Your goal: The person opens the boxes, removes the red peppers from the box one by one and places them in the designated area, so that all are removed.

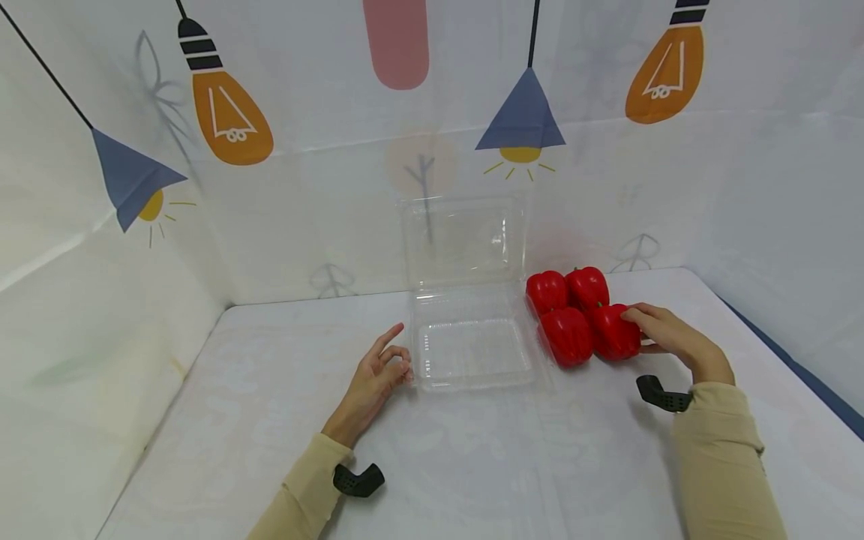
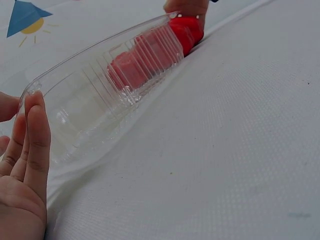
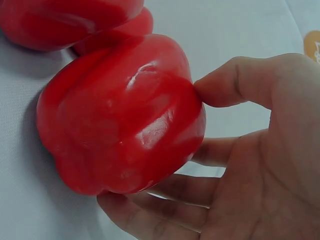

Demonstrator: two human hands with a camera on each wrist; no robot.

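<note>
My right hand (image 1: 668, 337) grips a red bell pepper (image 1: 616, 334), the front right one of a cluster. In the right wrist view, thumb and fingers curve round this glossy pepper (image 3: 125, 120). Close against it lie more red bell peppers (image 1: 567, 337), on the right of a clear plastic clamshell box (image 1: 472, 379). The box stands with its lid (image 1: 466, 244) raised at the back, and its tray holds nothing. My left hand (image 1: 374, 386) pinches the tray's left rim, index finger stretched out. The left wrist view shows those fingers (image 2: 37, 135) at the rim's corner.
A white cloth covers the table (image 1: 472, 472). Behind it hangs a pale curtain (image 1: 304, 225) printed with lamps and bulbs, close to the raised lid. Each wrist carries a black band piece (image 1: 358, 480).
</note>
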